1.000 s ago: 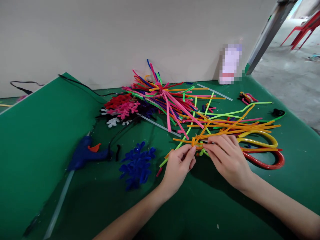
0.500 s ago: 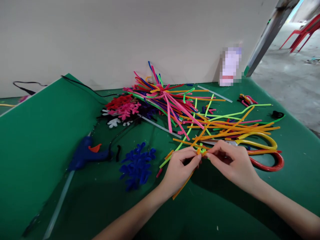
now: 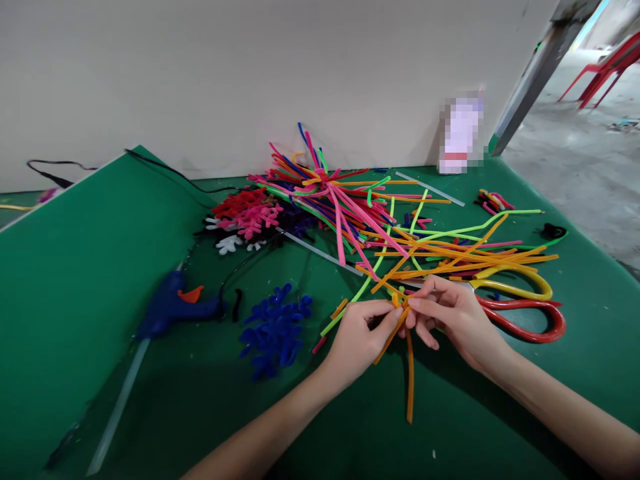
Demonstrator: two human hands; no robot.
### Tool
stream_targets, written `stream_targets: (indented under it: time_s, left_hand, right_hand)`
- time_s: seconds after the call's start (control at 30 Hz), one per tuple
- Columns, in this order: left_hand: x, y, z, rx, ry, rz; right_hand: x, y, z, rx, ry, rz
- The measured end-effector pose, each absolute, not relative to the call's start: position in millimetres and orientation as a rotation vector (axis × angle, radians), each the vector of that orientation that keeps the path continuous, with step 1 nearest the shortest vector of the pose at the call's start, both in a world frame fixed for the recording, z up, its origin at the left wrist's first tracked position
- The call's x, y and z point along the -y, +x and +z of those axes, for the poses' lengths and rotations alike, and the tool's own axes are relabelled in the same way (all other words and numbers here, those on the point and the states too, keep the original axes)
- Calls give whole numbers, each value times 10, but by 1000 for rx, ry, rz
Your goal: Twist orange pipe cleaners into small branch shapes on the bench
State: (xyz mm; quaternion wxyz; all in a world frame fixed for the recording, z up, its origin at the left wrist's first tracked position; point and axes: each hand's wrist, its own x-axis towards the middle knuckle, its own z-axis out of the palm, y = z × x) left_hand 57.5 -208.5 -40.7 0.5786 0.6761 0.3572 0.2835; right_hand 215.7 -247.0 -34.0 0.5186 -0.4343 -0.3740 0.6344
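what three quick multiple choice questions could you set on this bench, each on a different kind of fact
1. Where is the glue gun?
A. on the floor
B. left of the blue shapes
C. against the wall

2. What colour is the stem hanging below the left hand and right hand?
A. blue
B. white
C. orange

3. What state are the scissors in?
A. lying on the mat
B. gripped in the left hand
C. hanging from the wall

Answers:
1. B, it lies just left of the blue shapes.
2. C, the hanging stem is plainly orange.
3. A, they lie on the mat, right of the right hand.
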Motion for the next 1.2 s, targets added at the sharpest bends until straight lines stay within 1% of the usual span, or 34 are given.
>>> stream_targets:
  time_s: [0.33,0.47,0.53,0.67,0.8,0.93,1.2]
  left_hand:
    - [2077,601,-474,-846,1657,654]
    - [2092,606,-462,-928,1683,674]
    - [2096,602,-458,-945,1664,689]
    - [2086,579,-468,-877,1509,699]
    - [2057,546,-486,-771,1397,669]
    - [2026,519,-490,-724,1384,626]
    - [2014,523,-395,-794,1713,567]
  right_hand:
    - [2503,2119,-458,1110,-1221,1178]
    - [2448,2190,-490,1356,-1313,938]
    - [2411,2237,-483,1511,-1285,869]
    - [2360,2287,-450,1723,-1122,839]
    - [2345,2282,-443,1852,-1047,685]
    - [2347,2281,-450,1847,-1108,709]
    - [2360,2292,-449,1679,-1233,1046]
